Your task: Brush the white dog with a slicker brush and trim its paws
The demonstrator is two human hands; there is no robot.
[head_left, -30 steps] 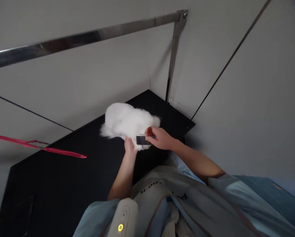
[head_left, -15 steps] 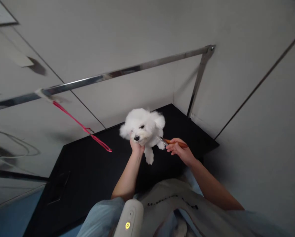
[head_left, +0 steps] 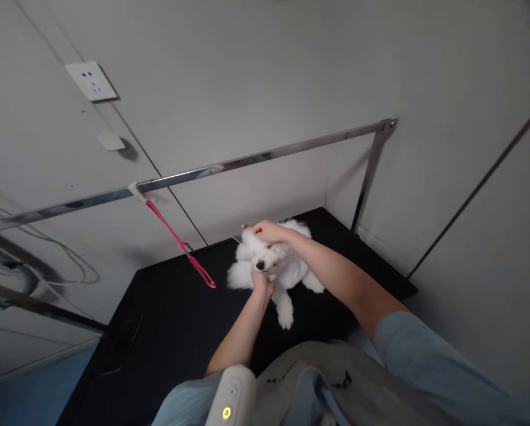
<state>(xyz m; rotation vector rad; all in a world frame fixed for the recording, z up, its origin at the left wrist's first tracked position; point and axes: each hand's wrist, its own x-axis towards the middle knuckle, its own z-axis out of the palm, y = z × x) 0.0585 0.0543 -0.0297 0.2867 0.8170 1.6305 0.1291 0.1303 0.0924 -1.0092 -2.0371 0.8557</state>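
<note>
A fluffy white dog (head_left: 298, 269) is on the black table, a front leg stretched toward me and its head tilted. My left hand (head_left: 263, 285) is closed under its chin, holding the muzzle up. Across the top of the dog's head reaches my right hand (head_left: 268, 231), its fingers closed round a wooden-handled slicker brush (head_left: 246, 226). Only the orange-brown handle and a thin metal edge of the brush show; fur and fingers hide the rest.
The black grooming table (head_left: 176, 331) stands against a pale wall. A metal bar (head_left: 247, 161) spans above its far edge, with a pink loop leash (head_left: 176, 236) hanging from it. Cables and a grey hose (head_left: 22, 278) are at left. A white device (head_left: 233, 393) is at my chest.
My right hand has moved up and left with the brush, from beside the dog's chest to over its head. The dog's head has tilted. The camera view has shifted.
</note>
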